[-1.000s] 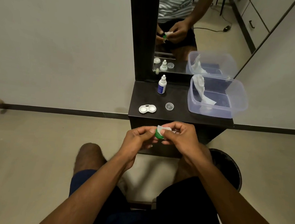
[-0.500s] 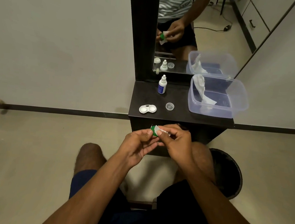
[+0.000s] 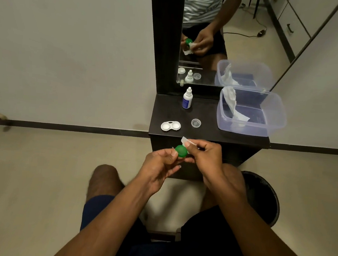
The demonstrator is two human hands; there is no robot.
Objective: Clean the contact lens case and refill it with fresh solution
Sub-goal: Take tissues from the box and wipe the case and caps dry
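- The left hand (image 3: 162,164) pinched a green case cap (image 3: 181,151) between thumb and fingers (image 3: 174,153), holding it in the air just short of the dark surface (image 3: 206,114).
- The right hand (image 3: 206,155) had its fingers curled round a folded white tissue (image 3: 186,140), pressed against the cap's edge.
- The white contact lens case (image 3: 170,126) lay open on the surface, well apart from the hands, with a clear cap (image 3: 196,123) beside it and the solution bottle (image 3: 187,98) standing behind.
- The cap could slip from so light a pinch and fall to the floor, dirtying it again; a rough wipe would cause that.
- A shred of tissue might stay inside the cap.
- The cap's inner side faced away, so its cleanliness could not be judged; it was probably mid-wipe.
- Whether the case wells held liquid was too small to tell.
- A plastic tub (image 3: 275,116) held another tissue.
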